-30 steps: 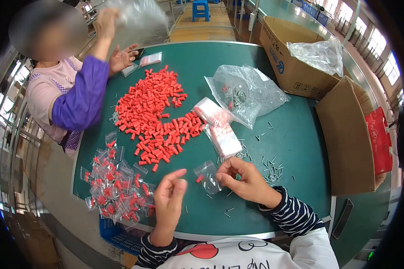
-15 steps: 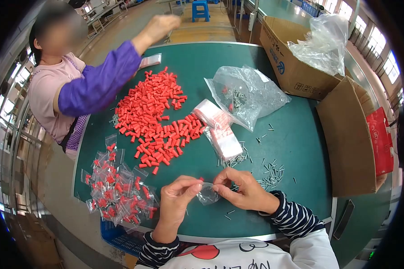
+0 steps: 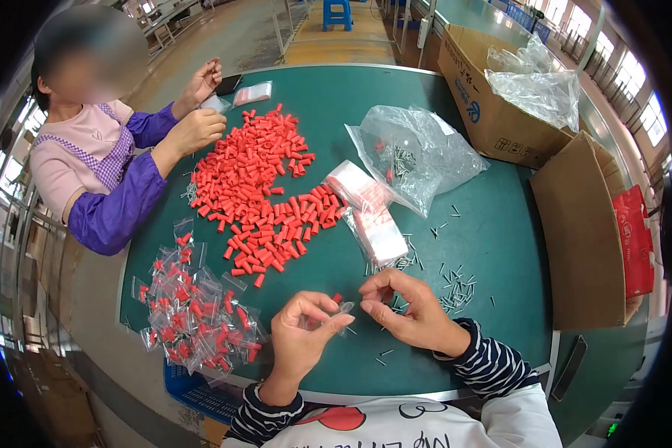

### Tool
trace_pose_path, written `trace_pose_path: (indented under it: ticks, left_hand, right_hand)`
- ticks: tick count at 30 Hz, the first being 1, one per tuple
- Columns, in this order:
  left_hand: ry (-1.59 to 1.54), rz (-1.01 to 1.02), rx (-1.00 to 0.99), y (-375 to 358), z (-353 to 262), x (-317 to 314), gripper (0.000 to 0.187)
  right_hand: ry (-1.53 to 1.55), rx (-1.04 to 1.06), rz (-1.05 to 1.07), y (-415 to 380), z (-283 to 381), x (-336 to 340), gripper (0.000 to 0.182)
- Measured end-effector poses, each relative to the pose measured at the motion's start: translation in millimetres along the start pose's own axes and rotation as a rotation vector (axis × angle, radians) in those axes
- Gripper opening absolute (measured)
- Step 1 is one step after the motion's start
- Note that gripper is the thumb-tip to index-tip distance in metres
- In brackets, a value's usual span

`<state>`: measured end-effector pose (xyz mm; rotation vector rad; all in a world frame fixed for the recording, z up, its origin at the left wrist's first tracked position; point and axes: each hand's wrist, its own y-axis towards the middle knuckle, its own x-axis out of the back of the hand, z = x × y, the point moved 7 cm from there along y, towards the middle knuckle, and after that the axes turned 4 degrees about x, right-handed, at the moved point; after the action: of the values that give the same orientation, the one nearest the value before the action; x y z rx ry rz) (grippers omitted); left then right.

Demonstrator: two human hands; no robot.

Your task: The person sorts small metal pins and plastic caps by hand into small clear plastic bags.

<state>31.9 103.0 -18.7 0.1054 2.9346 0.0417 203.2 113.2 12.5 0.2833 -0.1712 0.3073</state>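
Note:
Near the front of the green table, my left hand point(image 3: 306, 328) pinches a small clear plastic bag point(image 3: 344, 308), much of it hidden by the fingers. A red cap point(image 3: 337, 298) shows just beyond those fingertips. My right hand point(image 3: 407, 308) is close by on the right, thumb and forefinger slightly apart, with nothing visible between them. Loose screws point(image 3: 455, 290) lie beyond and beside it. To the left of my left hand is a heap of small filled bags point(image 3: 198, 313) with red caps inside.
A large pile of red caps point(image 3: 254, 187) covers the table's left middle. Stacks of zip bags point(image 3: 381, 237) and a big clear bag of screws point(image 3: 418, 157) lie further right. Cardboard boxes point(image 3: 579, 239) stand along the right edge. Across the left corner, a co-worker's hands point(image 3: 198, 128) hold a small bag.
My right hand has come away from the small bag, which is now bunched in my left fingers. The co-worker's outstretched arm has drawn back, and both their hands now show.

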Motion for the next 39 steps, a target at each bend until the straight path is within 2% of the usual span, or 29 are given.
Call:
trace_pose_path:
  ticks: [3,6,11,14,17,20,27,30,36,39]
  left_hand:
    - [0.181,0.000,-0.123,-3.1,2.5,1.3,0.035]
    - [0.314,-0.008,-0.167,-5.2,3.6,4.1,0.038]
    - [0.407,-0.064,-0.142,-5.5,-3.9,1.2,0.044]
    - [0.383,-0.063,-0.157,-6.5,-0.5,0.3,0.047]
    - [0.447,-0.048,-0.162,-8.7,4.2,1.3,0.047]
    - [0.508,-0.006,-0.167,-9.8,5.8,-0.1,0.046]
    - [0.590,0.073,-0.265,-9.4,-3.5,-10.1,0.049]
    - [0.686,0.164,-0.179,-2.7,-16.4,-19.5,0.050]
    - [0.519,0.321,-0.096,-1.3,-12.2,-15.3,0.054]
    - [0.455,0.372,-0.066,-2.8,-6.2,-11.2,0.048]
  right_hand:
    - [0.003,-0.001,0.016,-0.9,2.3,-1.3,0.018]
    - [-0.004,0.002,0.018,-0.8,6.4,-1.2,0.018]
    - [0.042,-0.008,0.025,-1.4,9.5,-1.1,0.016]
    - [-0.142,0.221,0.057,-1.0,22.0,-4.9,0.019]
    - [-0.365,0.252,0.114,-2.7,31.7,-8.5,0.023]
    - [-0.435,0.346,0.138,-2.5,37.4,-9.1,0.027]
    - [-0.493,0.351,0.245,-2.6,40.0,-13.9,0.024]
    - [-0.535,0.365,0.248,-5.7,37.8,-13.3,0.025]
    - [-0.537,0.371,0.252,-13.4,40.2,-12.1,0.031]
    - [-0.533,0.356,0.265,-19.0,41.4,-11.8,0.032]
